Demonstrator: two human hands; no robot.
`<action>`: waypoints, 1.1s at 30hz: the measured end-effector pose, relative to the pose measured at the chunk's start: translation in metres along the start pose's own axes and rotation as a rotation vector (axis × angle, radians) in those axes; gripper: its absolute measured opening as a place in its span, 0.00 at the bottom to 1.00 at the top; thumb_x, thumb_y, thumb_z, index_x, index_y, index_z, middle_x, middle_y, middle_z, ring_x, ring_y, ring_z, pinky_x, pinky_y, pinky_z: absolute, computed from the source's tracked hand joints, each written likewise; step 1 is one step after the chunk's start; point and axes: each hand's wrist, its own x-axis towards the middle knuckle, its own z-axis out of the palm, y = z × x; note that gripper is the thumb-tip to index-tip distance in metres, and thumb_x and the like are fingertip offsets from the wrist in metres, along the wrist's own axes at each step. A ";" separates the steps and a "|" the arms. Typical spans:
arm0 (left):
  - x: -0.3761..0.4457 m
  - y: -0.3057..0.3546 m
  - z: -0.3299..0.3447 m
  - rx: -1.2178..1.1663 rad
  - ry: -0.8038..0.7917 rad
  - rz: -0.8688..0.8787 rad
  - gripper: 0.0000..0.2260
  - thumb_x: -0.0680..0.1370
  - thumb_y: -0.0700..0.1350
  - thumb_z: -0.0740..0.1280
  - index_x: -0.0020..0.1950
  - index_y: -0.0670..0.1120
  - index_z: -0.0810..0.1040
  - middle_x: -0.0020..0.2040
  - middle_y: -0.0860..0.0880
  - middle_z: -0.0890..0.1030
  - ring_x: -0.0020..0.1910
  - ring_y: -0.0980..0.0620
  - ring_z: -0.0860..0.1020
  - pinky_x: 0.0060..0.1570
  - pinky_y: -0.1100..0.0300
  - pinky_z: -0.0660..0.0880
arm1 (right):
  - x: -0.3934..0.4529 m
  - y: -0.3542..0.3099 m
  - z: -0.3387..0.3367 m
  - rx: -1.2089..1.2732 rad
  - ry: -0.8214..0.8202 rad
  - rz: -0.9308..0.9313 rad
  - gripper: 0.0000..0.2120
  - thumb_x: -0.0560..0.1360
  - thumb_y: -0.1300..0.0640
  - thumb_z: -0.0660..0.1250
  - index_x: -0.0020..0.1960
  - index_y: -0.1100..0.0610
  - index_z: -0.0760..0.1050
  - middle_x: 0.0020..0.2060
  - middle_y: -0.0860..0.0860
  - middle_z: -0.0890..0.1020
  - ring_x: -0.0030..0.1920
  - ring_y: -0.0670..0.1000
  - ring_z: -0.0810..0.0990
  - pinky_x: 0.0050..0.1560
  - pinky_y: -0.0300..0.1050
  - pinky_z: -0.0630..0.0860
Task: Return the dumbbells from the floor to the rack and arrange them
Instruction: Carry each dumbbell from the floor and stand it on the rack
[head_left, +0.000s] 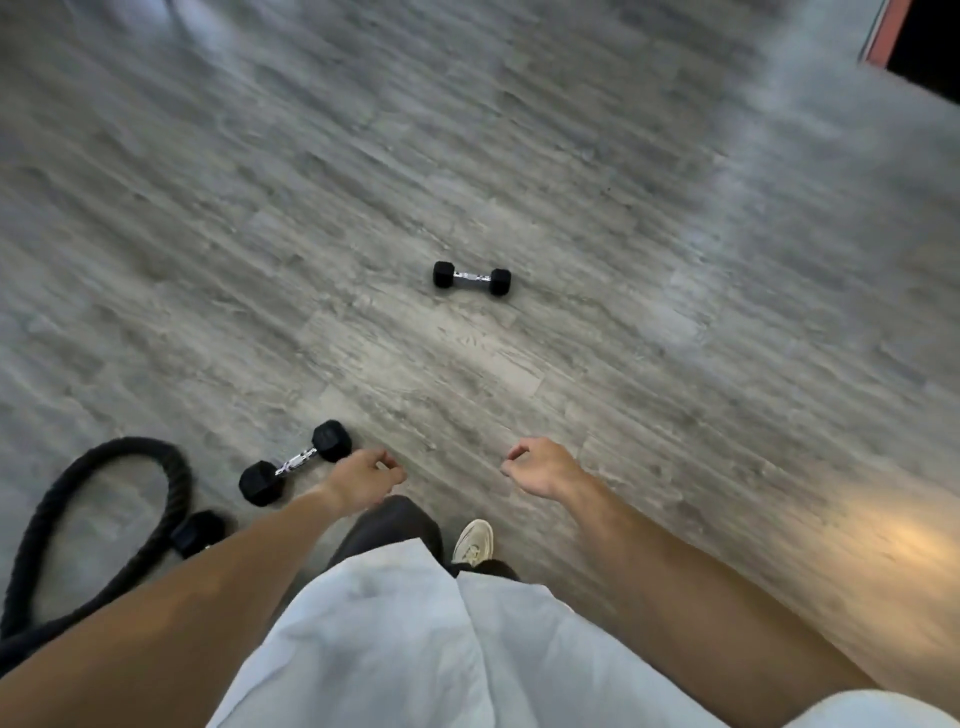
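Fingers (387, 460) hang just beside near dumbbell (295, 462).

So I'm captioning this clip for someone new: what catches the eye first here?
Two black hex dumbbells on the grey wood-look floor: the far dumbbell lies alone mid-floor, the near dumbbell sits just beyond the left hand. Both hands hang empty, the right hand too, and a thick black rope loops at lower left.

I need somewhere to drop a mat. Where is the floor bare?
Bare floor lies beyond and right of the far dumbbell, and between it and both hands. The near-left is crowded: near dumbbell beside the battle rope.
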 end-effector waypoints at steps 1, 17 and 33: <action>0.013 0.015 -0.007 0.002 -0.001 -0.003 0.06 0.79 0.45 0.70 0.45 0.46 0.75 0.36 0.47 0.77 0.27 0.51 0.73 0.18 0.70 0.64 | 0.013 -0.006 -0.014 -0.011 -0.005 0.004 0.09 0.79 0.51 0.67 0.55 0.52 0.84 0.57 0.50 0.84 0.53 0.51 0.79 0.50 0.40 0.70; 0.230 0.243 -0.164 0.141 -0.124 0.081 0.06 0.79 0.49 0.68 0.51 0.46 0.79 0.50 0.42 0.83 0.44 0.45 0.80 0.39 0.56 0.73 | 0.202 -0.132 -0.205 0.225 0.052 0.185 0.03 0.77 0.49 0.68 0.44 0.44 0.77 0.46 0.46 0.81 0.47 0.51 0.80 0.40 0.40 0.71; 0.362 0.359 -0.200 0.084 -0.140 -0.094 0.07 0.80 0.44 0.68 0.43 0.45 0.75 0.37 0.47 0.77 0.29 0.51 0.74 0.20 0.68 0.66 | 0.354 -0.179 -0.307 0.308 -0.096 0.218 0.12 0.78 0.51 0.68 0.59 0.53 0.81 0.52 0.51 0.82 0.48 0.51 0.79 0.48 0.43 0.73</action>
